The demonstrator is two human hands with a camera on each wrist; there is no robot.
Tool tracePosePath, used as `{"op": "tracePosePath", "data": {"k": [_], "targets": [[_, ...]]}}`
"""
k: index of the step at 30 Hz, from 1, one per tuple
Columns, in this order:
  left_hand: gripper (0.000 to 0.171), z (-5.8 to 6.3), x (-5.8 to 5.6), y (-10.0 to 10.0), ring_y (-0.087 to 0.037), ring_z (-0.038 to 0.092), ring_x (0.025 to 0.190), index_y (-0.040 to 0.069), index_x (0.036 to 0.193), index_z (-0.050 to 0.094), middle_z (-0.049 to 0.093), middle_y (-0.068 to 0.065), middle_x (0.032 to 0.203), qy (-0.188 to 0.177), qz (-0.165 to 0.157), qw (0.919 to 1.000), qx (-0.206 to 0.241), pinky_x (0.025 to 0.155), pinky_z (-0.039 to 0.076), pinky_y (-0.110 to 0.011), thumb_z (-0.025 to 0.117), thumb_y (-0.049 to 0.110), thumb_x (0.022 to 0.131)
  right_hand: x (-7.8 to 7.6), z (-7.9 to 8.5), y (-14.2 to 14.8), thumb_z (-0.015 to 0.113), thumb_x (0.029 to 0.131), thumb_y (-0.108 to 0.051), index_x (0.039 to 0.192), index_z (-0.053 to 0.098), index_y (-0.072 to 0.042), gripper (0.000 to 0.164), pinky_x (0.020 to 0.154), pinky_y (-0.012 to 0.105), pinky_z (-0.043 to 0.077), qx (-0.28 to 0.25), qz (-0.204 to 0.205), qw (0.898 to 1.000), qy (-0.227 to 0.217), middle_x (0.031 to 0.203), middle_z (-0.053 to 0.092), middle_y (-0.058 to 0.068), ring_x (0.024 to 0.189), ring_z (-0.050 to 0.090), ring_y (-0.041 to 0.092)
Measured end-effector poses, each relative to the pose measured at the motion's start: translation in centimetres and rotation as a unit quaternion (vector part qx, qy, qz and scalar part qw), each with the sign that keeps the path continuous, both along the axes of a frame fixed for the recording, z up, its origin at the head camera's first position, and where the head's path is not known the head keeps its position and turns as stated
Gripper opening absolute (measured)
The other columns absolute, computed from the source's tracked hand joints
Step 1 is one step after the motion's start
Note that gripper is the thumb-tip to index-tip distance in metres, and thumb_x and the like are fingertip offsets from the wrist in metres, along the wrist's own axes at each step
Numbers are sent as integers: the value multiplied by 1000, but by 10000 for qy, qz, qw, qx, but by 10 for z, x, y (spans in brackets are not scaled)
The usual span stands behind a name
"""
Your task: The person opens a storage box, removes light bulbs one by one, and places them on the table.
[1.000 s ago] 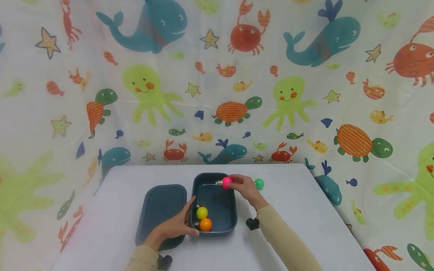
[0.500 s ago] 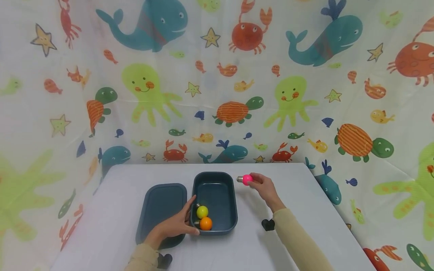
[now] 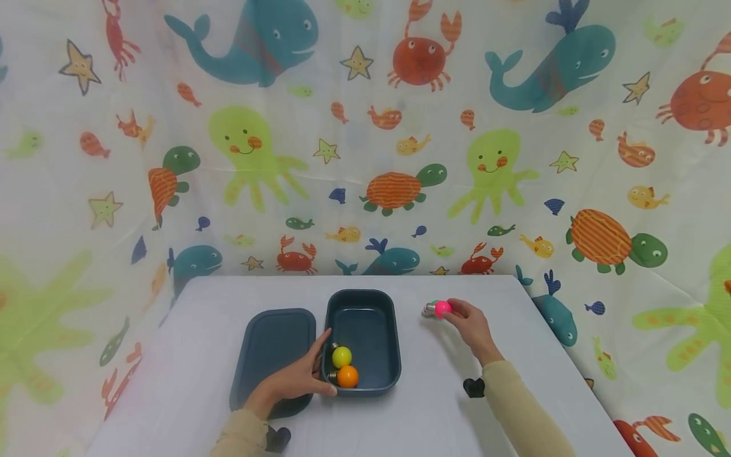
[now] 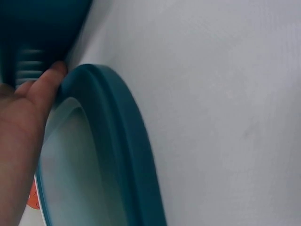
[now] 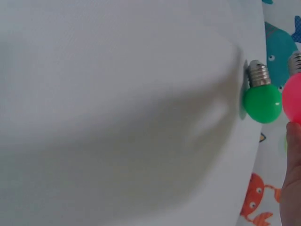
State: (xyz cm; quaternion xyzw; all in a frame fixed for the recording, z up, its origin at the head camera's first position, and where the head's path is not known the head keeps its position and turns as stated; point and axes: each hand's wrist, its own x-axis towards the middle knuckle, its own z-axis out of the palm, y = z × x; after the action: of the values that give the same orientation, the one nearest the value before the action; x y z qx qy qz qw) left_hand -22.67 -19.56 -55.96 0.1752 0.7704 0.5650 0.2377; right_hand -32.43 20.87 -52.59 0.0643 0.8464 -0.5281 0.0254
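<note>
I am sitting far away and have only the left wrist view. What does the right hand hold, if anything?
Observer: The right hand holds a pink bulb.
Operator: Is another bulb near that one?
Observer: Yes, a green bulb is on the table, partly hidden behind the pink one in the head view.
Operator: And inside the container?
Observer: A yellow bulb and an orange bulb lie in the container.

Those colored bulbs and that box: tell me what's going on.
A person's right hand holds a pink bulb above the table, close to a green bulb. Their left hand touches the left side of a dark blue box, in which a yellow bulb and an orange bulb lie.
</note>
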Motion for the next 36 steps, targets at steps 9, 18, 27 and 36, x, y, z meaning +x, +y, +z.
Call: {"op": "tracePosePath", "data": {"k": [9,18,27,36], "targets": [[117,0,-1,-1,-44,19,144,24,157,-10,-5,-26,161,11,-35,10000,37,113,26,-55,81,23,82,2,-17,8,66,94,-25,142,49,-7,53,105,47,43,310,-199,9986,-370,141,51,19,130,47,35],[119,0,0,1,-42,21,144,25,157,-9,-4,-24,161,59,67,9997,-210,112,27,-55,82,29,80,1,-26,7,66,95,-19,140,49,-3,51,106,49,42,554,-13,9980,-290,139,52,22,128,48,36],[120,1,0,2,-42,20,145,24,156,-13,-4,-23,161,104,25,9997,-198,113,27,-55,81,27,82,-2,-33,8,66,94,-20,142,48,-3,54,106,49,42,739,71,9964,-410,140,52,21,130,47,36],[121,0,0,2,-41,16,146,23,156,-13,-5,-23,162,54,86,9999,-134,113,26,-54,82,26,81,-4,-35,9,65,95,-20,144,45,-3,56,107,50,41,679,142,9963,-502,143,49,21,132,45,37]]}}
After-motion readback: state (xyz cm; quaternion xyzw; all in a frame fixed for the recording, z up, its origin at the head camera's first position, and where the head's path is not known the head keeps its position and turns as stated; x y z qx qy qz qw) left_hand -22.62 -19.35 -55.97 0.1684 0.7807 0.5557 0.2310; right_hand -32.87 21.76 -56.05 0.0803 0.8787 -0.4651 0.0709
